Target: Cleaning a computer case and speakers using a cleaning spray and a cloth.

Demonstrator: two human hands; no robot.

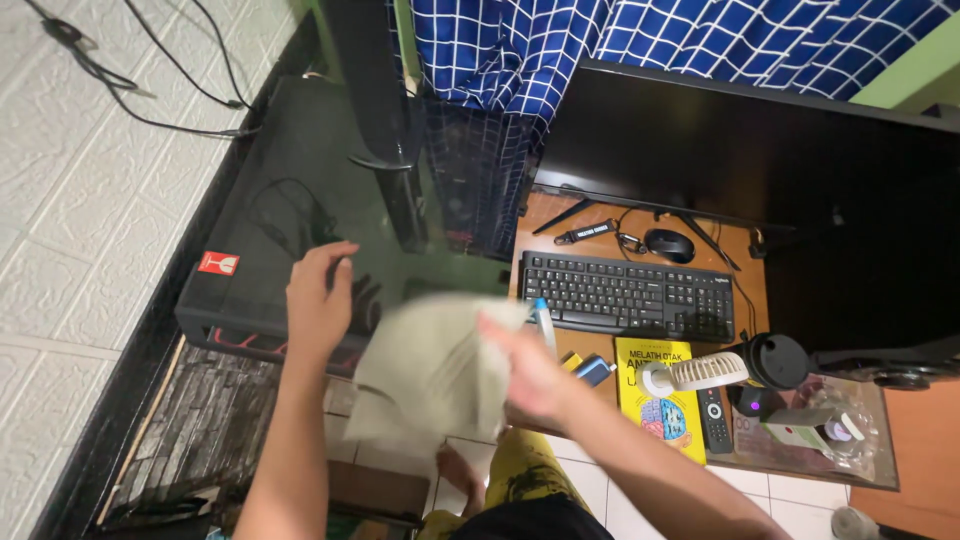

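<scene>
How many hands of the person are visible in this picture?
2. The left hand rests on the dark glass panel; the right hand holds a grey cloth beside it.

From my remote seat, the black computer keyboard (628, 296) lay on the brown wooden desk (752, 290), before the large black monitor (740, 150); the black computer mouse (669, 244) sat behind it, the yellow paperback book (660, 410) in front, the glass-topped black computer case (330, 210) to its left.

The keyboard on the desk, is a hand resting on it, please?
No, the keyboard lies untouched; the right hand holds a cloth left of it.
</scene>
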